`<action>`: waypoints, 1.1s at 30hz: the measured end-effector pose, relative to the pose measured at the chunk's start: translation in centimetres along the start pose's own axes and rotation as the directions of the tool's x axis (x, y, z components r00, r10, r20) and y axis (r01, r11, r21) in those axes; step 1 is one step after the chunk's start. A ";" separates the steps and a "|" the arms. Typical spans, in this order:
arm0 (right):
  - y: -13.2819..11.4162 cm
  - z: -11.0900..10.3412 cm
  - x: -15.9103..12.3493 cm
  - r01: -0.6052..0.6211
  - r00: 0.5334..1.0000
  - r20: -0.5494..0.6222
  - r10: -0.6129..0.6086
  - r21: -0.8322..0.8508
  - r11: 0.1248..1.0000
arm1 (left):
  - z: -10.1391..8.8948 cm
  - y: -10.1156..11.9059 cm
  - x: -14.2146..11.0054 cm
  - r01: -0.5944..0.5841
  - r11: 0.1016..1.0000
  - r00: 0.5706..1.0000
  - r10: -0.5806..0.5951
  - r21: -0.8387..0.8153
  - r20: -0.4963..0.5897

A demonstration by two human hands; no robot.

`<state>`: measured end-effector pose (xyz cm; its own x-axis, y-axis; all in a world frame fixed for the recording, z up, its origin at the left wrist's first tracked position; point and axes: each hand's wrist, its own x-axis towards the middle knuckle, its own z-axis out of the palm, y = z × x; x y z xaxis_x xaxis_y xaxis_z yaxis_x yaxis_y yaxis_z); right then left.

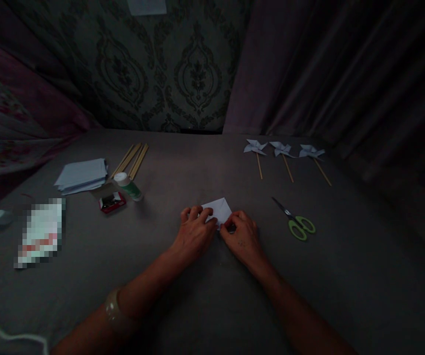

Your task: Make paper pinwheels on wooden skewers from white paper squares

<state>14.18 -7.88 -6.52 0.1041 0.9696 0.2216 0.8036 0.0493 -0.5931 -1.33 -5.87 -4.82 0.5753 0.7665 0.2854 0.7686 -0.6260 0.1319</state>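
Observation:
A small white piece of paper (220, 207) with a crease line lies on the cloth-covered surface between my hands. My left hand (196, 231) rests over its left side, fingers bent and pressing it down. At the lower right edge, my right hand (242, 235) pinches the paper between thumb and forefinger. The near part of the sheet is hidden under my fingers. To the right of my right hand lie green-handled scissors (297, 224), blades partly apart and pointing away to the left.
Three paper pinwheels (281, 149) on sticks lie at the back right. At left are a stack of white paper (82, 175), several wooden sticks (131, 160), a glue stick (129, 186), a small red box (112, 202) with dark contents and a blurred packet (42, 234). A white cord (11, 337) runs along the lower left.

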 end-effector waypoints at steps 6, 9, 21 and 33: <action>-0.1 0.0 -0.2 -0.009 1.000 0.017 0.009 -0.018 1.000 | -0.3 0.6 0.1 0.011 1.000 1.000 -0.011 0.011 0.007; 0.0 -0.1 -0.1 -0.009 1.000 0.014 0.009 0.009 1.000 | -0.2 0.6 0.1 0.015 1.000 1.000 -0.015 0.000 0.005; 0.7 -0.7 0.3 -0.009 0.985 -0.164 0.045 0.214 0.977 | 0.3 0.0 -0.5 0.016 0.999 0.999 -0.017 -0.045 -0.035; 2.0 -1.3 0.9 -0.041 0.977 -0.196 0.085 0.216 0.976 | 0.1 -0.1 -0.8 -0.068 0.996 0.991 0.062 -0.051 -0.121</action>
<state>16.64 -7.21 -6.52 0.2844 0.9045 0.3177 0.6532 0.0597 -0.7548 -1.81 -6.41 -5.11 0.5835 0.7035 0.4057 0.7124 -0.6833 0.1603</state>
